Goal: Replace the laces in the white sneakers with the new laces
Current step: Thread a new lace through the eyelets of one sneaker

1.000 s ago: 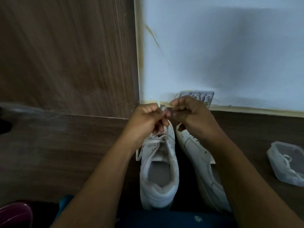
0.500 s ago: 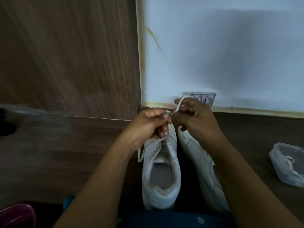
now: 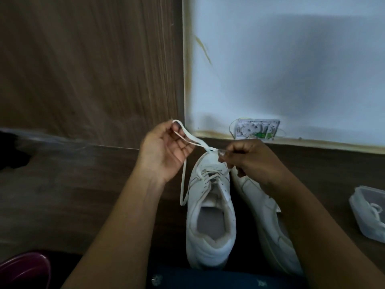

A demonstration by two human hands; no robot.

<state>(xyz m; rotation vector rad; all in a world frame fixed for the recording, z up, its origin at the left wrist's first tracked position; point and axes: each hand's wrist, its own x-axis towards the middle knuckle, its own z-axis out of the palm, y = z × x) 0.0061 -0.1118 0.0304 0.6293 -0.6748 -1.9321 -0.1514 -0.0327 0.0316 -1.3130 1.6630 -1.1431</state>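
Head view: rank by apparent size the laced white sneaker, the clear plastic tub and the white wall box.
1. Laced white sneaker.
2. Clear plastic tub, partly cut by the frame edge.
3. Small white wall box, also farthest from the camera.

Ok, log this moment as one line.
left hand: holds looped lace | right hand: pinches lace | sneaker: partly laced | second sneaker: beside it

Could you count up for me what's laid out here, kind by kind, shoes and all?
White leather sneakers: 2 (left sneaker, right sneaker)
Flat white shoelaces: 2 (held shoelace, boxed shoelace)
Clear plastic box: 1
Maroon rounded object: 1
Total: 6
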